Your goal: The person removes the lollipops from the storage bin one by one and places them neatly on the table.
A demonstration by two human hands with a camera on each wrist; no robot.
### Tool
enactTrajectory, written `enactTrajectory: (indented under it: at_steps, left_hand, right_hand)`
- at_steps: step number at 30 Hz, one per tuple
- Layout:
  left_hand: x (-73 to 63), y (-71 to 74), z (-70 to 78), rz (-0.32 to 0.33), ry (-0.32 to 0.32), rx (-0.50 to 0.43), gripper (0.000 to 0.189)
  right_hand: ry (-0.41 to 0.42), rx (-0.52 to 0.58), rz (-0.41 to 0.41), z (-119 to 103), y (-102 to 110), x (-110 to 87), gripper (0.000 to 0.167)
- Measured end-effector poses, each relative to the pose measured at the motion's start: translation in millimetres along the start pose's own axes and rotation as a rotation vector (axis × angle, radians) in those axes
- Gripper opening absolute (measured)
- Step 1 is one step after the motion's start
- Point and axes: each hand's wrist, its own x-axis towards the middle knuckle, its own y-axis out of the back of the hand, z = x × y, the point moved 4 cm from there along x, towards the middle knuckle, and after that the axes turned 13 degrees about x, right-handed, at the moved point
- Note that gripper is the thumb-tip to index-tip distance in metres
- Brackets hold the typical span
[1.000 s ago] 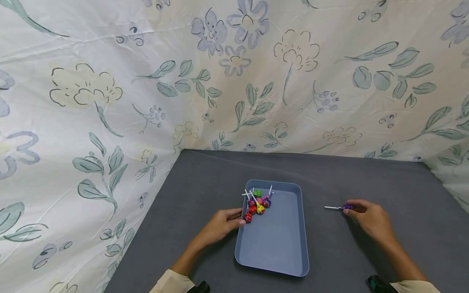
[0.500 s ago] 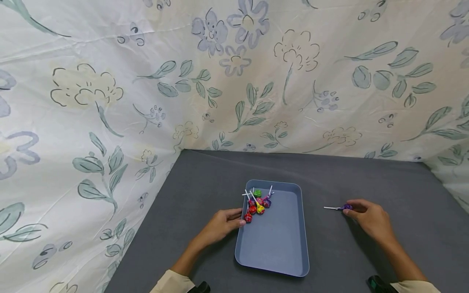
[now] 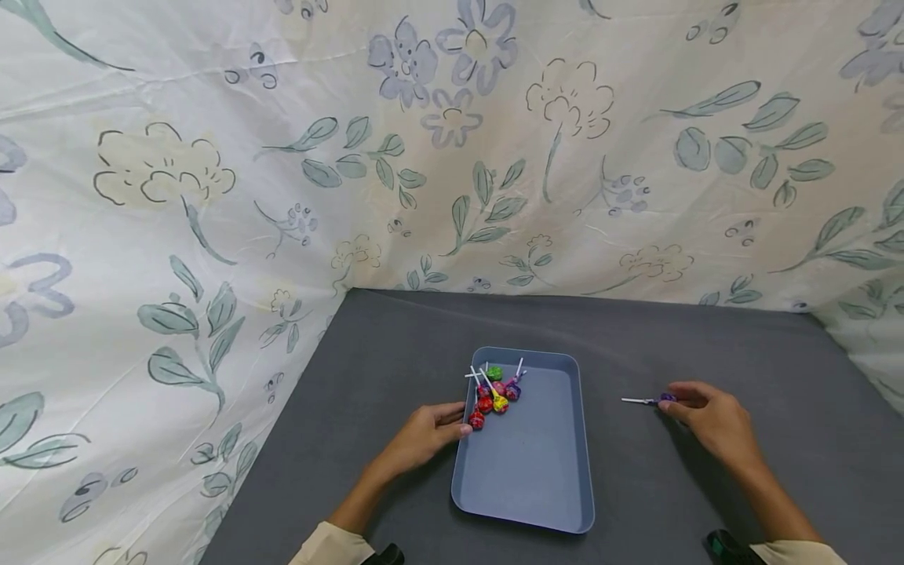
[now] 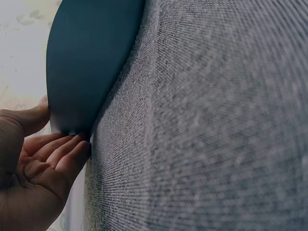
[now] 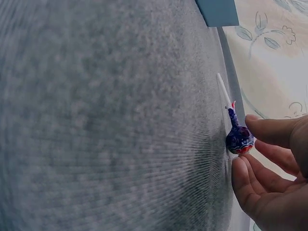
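The purple lollipop (image 5: pixel 240 137) lies to the right of the blue tray (image 3: pixel 526 471), apart from it, at the fingertips of the right hand (image 3: pixel 713 416), much the nearer of the two hands. Its long axis runs crosswise, the white stick (image 3: pixel 638 401) pointing left toward the tray's long side and the round head on the hand's side. The right hand pinches that head between thumb and fingers, so its grip is narrow. Whether the head touches the table (image 3: pixel 650 337) is hard to tell.

The left hand (image 3: pixel 424 430) holds the tray's left edge, thumb at the rim, beside the other lollipops (image 3: pixel 485 403) heaped in the far left part.

The purple lollipop has a shiny wrapper, dark blue-purple with red and white marks, twisted tight where the stick begins.
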Motion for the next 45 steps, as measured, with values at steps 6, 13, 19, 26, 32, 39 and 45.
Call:
enactTrajectory:
  at_steps: [6,13,19,26,32,39,45]
  left_hand:
    - [0.6,0.5,-1.5,0.001,0.003,0.026,0.057]
    - [0.5,0.8,-1.2,0.002,0.004,0.02,0.058]
    - [0.5,0.8,-0.7,-0.003,0.011,0.003,0.058]
    - [0.7,0.8,-0.7,0.002,0.01,0.002,0.057]
    - [1.0,0.2,-3.0,0.002,0.012,-0.007,0.057]
    - [0.7,-0.6,-4.3,0.0,0.018,0.013,0.058]
    - [0.2,0.0,-4.6,0.006,0.014,0.008,0.056]
  right_hand:
    - [0.018,0.014,0.047,-4.1,1.0,0.7,0.045]
    - [0.02,0.01,0.073,-18.5,-4.6,-2.7,0.047]
    - [0.033,0.03,0.073,-35.4,-10.3,-4.1,0.048]
    - [0.044,0.061,0.037,-55.0,-19.1,-4.8,0.05]
    - [0.057,0.102,0.023,-68.3,-25.4,-6.6,0.051]
    - [0.042,0.147,0.029,-80.5,-33.1,-7.8,0.054]
    - [0.011,0.196,-0.012,-88.7,-39.8,-9.2,0.058]
